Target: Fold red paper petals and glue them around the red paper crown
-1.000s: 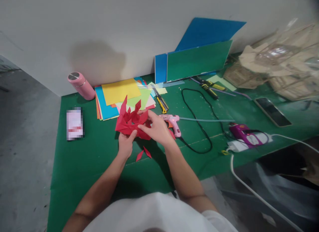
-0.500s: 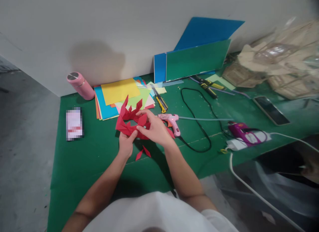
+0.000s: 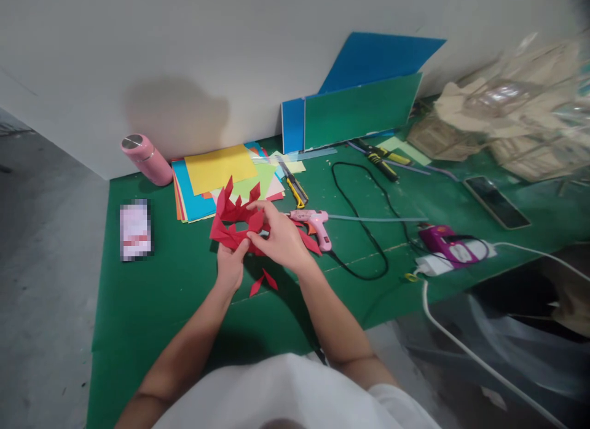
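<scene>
A ring of folded red paper with pointed tips, like a paper crown (image 3: 222, 225), is held up between both hands over the green table. My left hand (image 3: 230, 268) grips its lower front edge, thumb on the near side. On the right side of the ring, my right hand (image 3: 279, 237) pinches the paper near one diamond-shaped point; its palm hides part of the crown. Below the hands lies a small red folded paper piece (image 3: 263, 282) with two leaf-like tips. Just right of my right hand, a pink glue gun (image 3: 317, 222) rests on the table with a clear glue stick in it.
Coloured paper sheets (image 3: 221, 168) lie at the back, beside a yellow utility knife (image 3: 295, 189). A pink bottle (image 3: 147, 160) stands back left. A black cord loops right toward a white power strip (image 3: 436, 265). A phone (image 3: 496, 201) and wrapped brown bundles (image 3: 442, 137) are farther right.
Both hands and the paper crown have shifted slightly left, with the crown turned a little. The grip of both hands looks the same. The whole view has also moved slightly.
</scene>
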